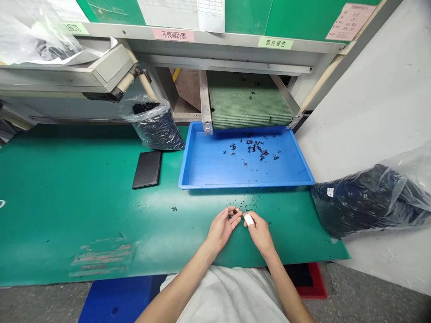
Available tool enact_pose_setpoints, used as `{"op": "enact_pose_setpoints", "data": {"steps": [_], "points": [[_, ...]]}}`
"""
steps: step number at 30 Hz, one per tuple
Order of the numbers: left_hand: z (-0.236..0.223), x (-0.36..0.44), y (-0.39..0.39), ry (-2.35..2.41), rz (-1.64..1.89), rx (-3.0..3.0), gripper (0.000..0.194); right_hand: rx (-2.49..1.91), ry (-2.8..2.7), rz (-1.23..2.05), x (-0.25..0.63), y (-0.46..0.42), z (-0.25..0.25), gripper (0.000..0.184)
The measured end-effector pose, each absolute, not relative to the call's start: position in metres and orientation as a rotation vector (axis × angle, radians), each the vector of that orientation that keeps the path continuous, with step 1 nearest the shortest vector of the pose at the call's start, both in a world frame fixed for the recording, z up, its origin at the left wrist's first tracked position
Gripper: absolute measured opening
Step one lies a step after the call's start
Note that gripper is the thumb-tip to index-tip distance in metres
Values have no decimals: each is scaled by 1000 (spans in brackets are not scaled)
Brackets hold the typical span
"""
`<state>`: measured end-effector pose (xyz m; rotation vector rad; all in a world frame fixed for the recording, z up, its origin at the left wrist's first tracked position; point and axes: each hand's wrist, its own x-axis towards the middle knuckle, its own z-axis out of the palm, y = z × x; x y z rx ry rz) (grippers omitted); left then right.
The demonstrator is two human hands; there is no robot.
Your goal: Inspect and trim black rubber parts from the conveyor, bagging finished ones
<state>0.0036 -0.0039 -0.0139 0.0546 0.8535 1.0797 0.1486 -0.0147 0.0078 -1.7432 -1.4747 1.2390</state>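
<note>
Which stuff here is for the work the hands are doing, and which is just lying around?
Looks part of the work:
- black pieces on the left hand, right hand close by
- blue tray with more pieces
- green belt above it
- probably the open bag of black bits

Seems just lying about:
- flat black case
- red bin below

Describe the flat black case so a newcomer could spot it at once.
On the green table, look left of the blue tray. In front of the clear bag of black parts lies the black case: flat, rectangular and smooth, unlike the bulging, crinkled bag.
</note>
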Motion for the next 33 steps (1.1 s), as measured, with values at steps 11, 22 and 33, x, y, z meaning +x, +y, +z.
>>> {"op": "enact_pose_setpoints", "data": {"steps": [11,22,33], "points": [[-1,8,-7,650,965,13,51,-1603,-2058,805,130,-22,20,42],[11,4,-14,827,937,398,26,-1685,-1888,686,138,-22,35,17],[3,-2,-9,886,941,312,36,-1638,-1982,823,152,-30,34,42]]}}
